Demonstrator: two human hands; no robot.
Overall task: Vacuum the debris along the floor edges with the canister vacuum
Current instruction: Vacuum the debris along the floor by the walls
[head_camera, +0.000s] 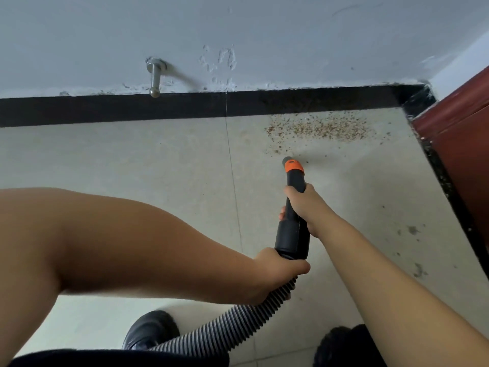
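Observation:
A black vacuum nozzle [293,207] with an orange collar and grey tip points at the floor, its tip just short of a patch of brown crumb debris [320,129]. The debris lies along the black skirting near the room's corner. My right hand [304,205] grips the nozzle's upper shaft. My left hand [275,274] grips the ribbed grey hose [230,327] just below the black cuff. The hose runs down to the lower edge of the view. The canister itself is out of view.
Black skirting [158,108] runs along the white wall. A metal door stopper [154,78] sticks out of the wall at left. A dark red door [460,133] stands at right. Dark smudges [412,230] mark the tiles. My black shoes [150,329] stand at the bottom.

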